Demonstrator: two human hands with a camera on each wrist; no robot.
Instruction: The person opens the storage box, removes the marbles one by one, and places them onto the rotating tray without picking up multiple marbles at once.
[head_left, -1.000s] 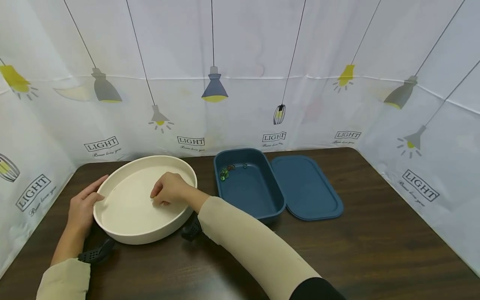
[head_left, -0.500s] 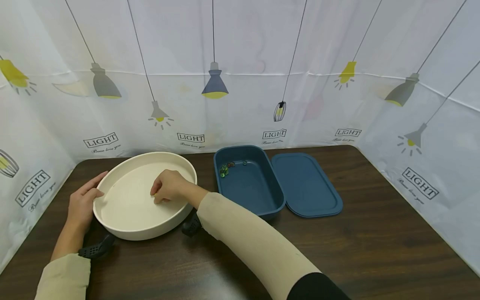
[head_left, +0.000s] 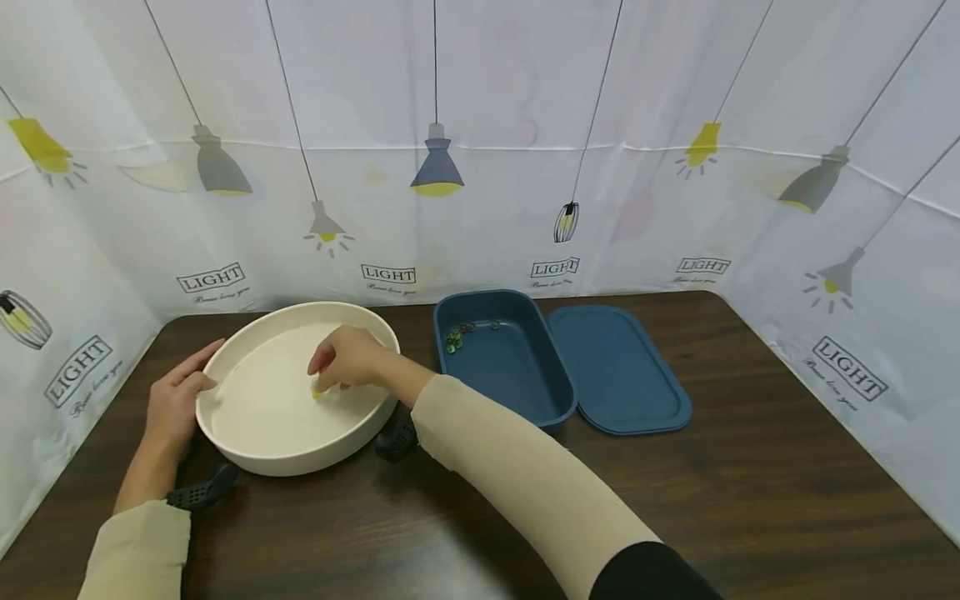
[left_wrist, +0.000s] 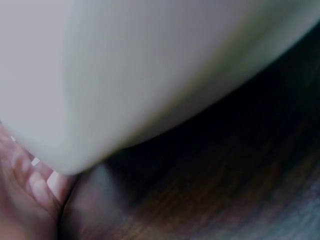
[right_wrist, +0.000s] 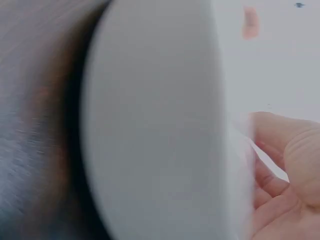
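A round cream tray with a raised rim (head_left: pixel 255 412) sits at the left of the table. My left hand (head_left: pixel 171 404) holds its left edge, thumb over the rim and fingers along the outside. Over the tray's floor, my right hand (head_left: pixel 348 358) pinches a small yellow, glassy-looking piece (head_left: pixel 317 392) between thumb and fingertips. Most of that piece is hidden by the fingers. The left wrist view is largely filled by the tray's outer wall (left_wrist: pixel 140 75), and the right wrist view shows the wall (right_wrist: pixel 155 125) beside my curled right hand.
A deep blue rectangular box (head_left: pixel 510 375) stands right of the tray, with several small green and brownish glassy pieces (head_left: pixel 455 338) at its far left corner. Its flat blue lid (head_left: pixel 622 371) lies beside it. A lamp-printed white curtain (head_left: pixel 495 217) closes off the table's back.
My right hand has lifted slightly from the tray's floor, and the yellow piece shows more clearly at its fingertips. The left hand keeps its hold. The head view has shifted a little.
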